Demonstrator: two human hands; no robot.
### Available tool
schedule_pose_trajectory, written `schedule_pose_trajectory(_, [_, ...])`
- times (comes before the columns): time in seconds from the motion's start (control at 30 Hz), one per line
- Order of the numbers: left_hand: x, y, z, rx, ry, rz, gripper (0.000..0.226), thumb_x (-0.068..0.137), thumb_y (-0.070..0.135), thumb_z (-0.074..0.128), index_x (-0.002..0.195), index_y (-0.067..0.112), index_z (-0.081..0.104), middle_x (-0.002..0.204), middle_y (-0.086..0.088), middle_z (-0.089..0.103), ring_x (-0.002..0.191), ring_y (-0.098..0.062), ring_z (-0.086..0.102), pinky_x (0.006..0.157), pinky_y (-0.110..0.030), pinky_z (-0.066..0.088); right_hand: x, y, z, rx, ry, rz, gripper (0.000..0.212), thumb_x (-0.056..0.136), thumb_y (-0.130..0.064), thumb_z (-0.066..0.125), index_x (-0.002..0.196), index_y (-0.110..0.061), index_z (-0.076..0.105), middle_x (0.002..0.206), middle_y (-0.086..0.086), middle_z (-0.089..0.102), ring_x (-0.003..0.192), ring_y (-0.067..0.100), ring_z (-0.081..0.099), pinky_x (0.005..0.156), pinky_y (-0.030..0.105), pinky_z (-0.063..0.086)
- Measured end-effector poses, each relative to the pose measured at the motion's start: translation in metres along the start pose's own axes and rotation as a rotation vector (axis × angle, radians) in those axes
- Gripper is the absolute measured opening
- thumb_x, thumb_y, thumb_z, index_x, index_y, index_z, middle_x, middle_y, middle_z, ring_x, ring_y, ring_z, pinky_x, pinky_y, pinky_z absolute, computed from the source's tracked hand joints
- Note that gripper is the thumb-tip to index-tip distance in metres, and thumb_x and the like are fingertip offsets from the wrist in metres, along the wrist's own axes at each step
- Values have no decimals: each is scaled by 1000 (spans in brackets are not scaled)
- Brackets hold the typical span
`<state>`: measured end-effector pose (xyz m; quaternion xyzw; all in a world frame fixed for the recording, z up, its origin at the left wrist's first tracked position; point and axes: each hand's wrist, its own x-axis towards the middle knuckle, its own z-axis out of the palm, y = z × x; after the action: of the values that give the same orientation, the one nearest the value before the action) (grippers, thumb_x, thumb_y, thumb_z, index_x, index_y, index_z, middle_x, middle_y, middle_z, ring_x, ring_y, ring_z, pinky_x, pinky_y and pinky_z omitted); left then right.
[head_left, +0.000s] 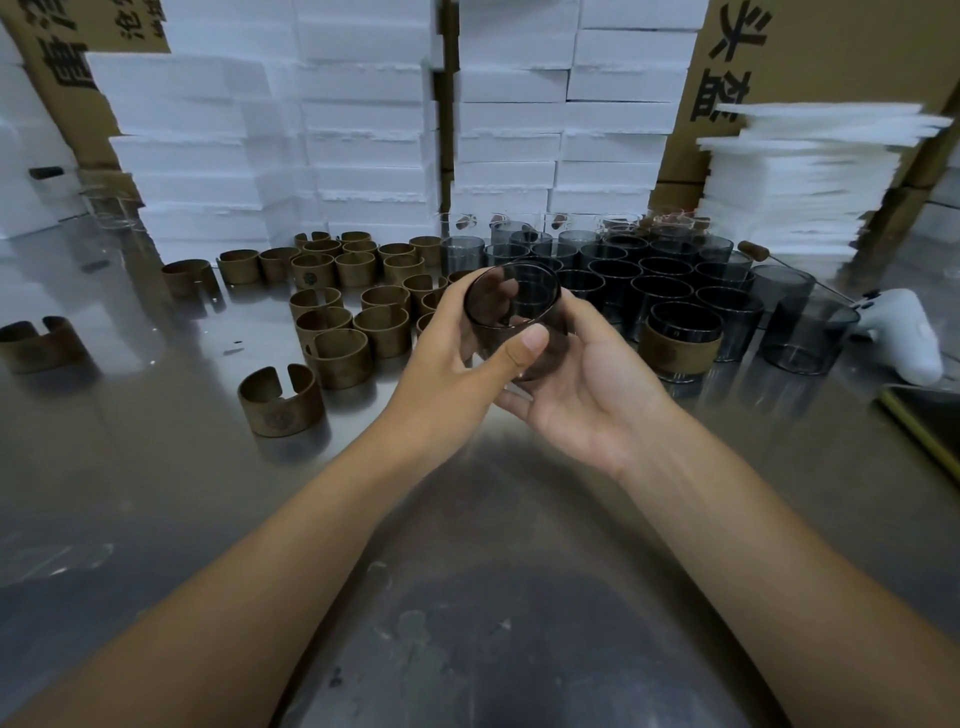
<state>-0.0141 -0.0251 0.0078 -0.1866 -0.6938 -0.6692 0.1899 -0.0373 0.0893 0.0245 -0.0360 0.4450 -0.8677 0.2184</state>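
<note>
Two hands (452, 364) (587, 384) gripping smoky glass (511, 296), base hidden

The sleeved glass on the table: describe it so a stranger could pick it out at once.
Find the wall of white foam boxes; before its right half stands a block of smoky glass tumblers. At the block's near edge, just right of the right hand, one tumbler alone wears a brown sleeve around its lower body; its neighbours are bare.

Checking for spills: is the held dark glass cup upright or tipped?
Tipped: the smoky dark glass cup between left hand and right hand, mouth facing the camera.
</note>
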Motion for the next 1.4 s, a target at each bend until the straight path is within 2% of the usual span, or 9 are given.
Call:
schedule_pose_trajectory(0.17, [0,1,0,-16,-2,-2,47,73,26,62,118,25,46,116,8,58,96,5,61,84,-12,47,0,0,1,-50,13,30,54,100,-45,36,136,-8,51,132,15,58,127,27,52,103,43,43])
schedule_pose_trajectory(0.33, [0,0,-1,-2,1,-3,51,73,25,64,121,22,46,115,12,58,104,7,59,90,-13,46,2,1,-1,-127,35,79,57,98,-52,36,132,-10,56,130,13,61,119,26,59,107,43,40])
schedule_pose_trajectory(0.47, [0,-3,-4,60,-14,3,41,83,12,64,119,23,47,113,12,59,104,7,59,86,-11,45,2,0,-5,-156,71,120,57,97,-52,39,127,-8,59,123,14,65,110,26,64,98,42,46])
schedule_pose_trajectory(0.6, [0,-6,-7,119,-17,23,41,85,9,65,118,26,48,115,11,59,109,2,57,91,-14,45,2,-1,-8,-185,111,140,53,95,-52,43,113,-5,61,99,11,72,95,24,68,83,39,50])
schedule_pose_trajectory(0.8, [0,-8,-6,176,-33,54,45,82,13,68,118,30,46,113,17,58,108,5,57,92,-13,43,6,-2,-11,-148,202,14,26,95,-35,56,91,-11,65,70,1,73,77,14,68,76,28,52])
schedule_pose_trajectory(0.93, [-1,-9,-5,185,-40,57,47,81,16,69,121,27,46,112,19,58,107,8,55,90,-10,42,10,-3,-14,-79,206,-62,16,95,-22,56,86,-12,64,66,0,72,61,9,69,56,21,57])
schedule_pose_trajectory(1.03, [-1,-10,-4,182,-34,51,48,81,13,69,122,25,46,112,18,58,108,7,55,91,-10,41,11,-3,-14,-20,175,-91,16,97,-16,52,84,-11,61,64,0,72,56,9,68,51,20,55])
schedule_pose_trajectory(1.23, [-1,-11,-4,169,-36,30,50,84,6,67,127,19,44,118,13,56,112,2,54,95,-13,42,11,-1,-14,17,87,-109,20,99,-15,44,89,-14,61,69,-1,73,60,9,69,56,22,57])
schedule_pose_trajectory(1.4, [-2,-8,-2,147,-32,13,49,84,10,65,127,18,43,116,14,55,114,1,53,100,-17,41,9,-1,-11,47,23,-75,28,101,-19,40,87,-8,62,85,4,70,81,19,66,74,32,54])
